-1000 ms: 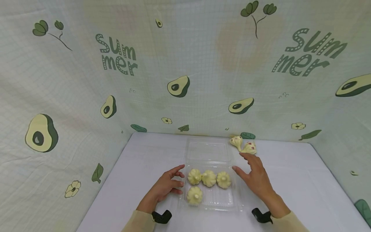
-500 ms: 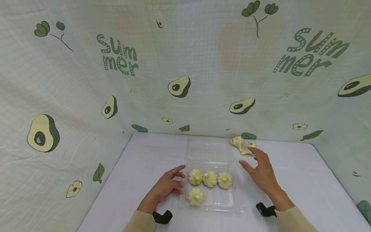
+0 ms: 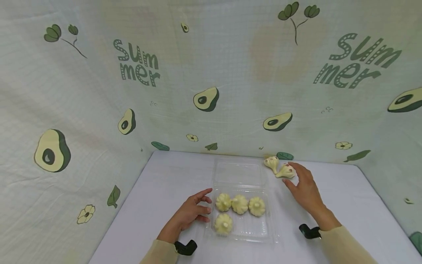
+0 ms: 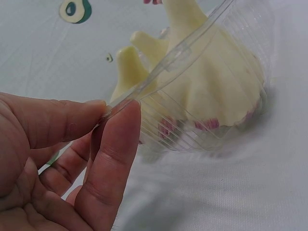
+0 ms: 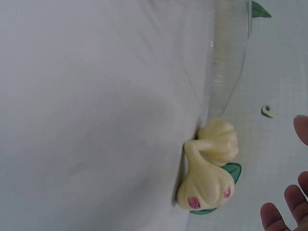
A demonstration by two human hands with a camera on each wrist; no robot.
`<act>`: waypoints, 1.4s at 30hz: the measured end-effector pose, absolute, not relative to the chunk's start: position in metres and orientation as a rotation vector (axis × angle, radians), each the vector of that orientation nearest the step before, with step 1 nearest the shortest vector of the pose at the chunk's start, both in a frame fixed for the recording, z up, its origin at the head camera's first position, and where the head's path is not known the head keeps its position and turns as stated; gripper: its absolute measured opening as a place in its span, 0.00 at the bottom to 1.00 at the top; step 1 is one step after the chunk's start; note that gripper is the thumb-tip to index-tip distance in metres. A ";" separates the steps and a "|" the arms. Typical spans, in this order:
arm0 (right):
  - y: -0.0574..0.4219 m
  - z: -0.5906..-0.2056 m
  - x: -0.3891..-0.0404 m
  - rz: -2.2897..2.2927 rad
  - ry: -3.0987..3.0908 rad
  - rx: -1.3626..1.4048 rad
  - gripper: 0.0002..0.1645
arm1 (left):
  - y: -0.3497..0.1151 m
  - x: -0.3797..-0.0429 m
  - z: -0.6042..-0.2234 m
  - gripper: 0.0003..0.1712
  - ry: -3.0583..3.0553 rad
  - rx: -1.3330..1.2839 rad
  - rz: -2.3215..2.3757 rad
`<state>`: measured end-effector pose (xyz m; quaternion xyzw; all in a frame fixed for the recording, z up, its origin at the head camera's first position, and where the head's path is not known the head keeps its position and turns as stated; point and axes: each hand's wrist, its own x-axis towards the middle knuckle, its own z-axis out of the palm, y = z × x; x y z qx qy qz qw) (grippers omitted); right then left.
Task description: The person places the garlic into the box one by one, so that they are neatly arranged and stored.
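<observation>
A clear plastic clamshell box (image 3: 248, 230) lies with its lid (image 3: 239, 172) folded back. Inside are several garlic bulbs (image 3: 223, 223), a row at the back and one at front left. My left hand (image 3: 189, 212) is at the box's left side; its thumb and forefinger pinch the plastic rim (image 4: 166, 70) in the left wrist view. My right hand (image 3: 304, 191) reaches to two loose garlic bulbs right of the lid, fingers spread around the nearer garlic bulb (image 3: 286, 171). The right wrist view has a gap between its fingers (image 5: 293, 202) and that pink-marked bulb (image 5: 207, 185).
The farther loose garlic bulb (image 3: 271, 163) lies by the table's back edge, its neck touching the nearer one. A printed cloth (image 3: 230, 73) hangs behind and at both sides of the white table (image 3: 171, 179).
My right hand has moved right and away from me, from beside the box to the nearer loose garlic bulb. The left hand keeps its place at the box's rim.
</observation>
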<state>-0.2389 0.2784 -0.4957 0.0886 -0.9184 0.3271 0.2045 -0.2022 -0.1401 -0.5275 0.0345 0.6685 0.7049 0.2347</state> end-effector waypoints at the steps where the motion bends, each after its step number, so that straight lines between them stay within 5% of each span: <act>1: 0.279 -0.496 -0.241 0.916 -2.570 0.249 0.41 | -0.140 -0.202 -0.527 0.46 1.834 0.095 1.935; 18: 0.309 -0.510 -0.278 1.048 -2.725 0.160 0.43 | -0.140 -0.203 -0.528 0.46 1.844 0.079 1.926; 42: 0.328 -0.546 -0.310 1.198 -2.680 0.386 0.41 | -0.137 -0.201 -0.526 0.47 1.844 0.068 1.926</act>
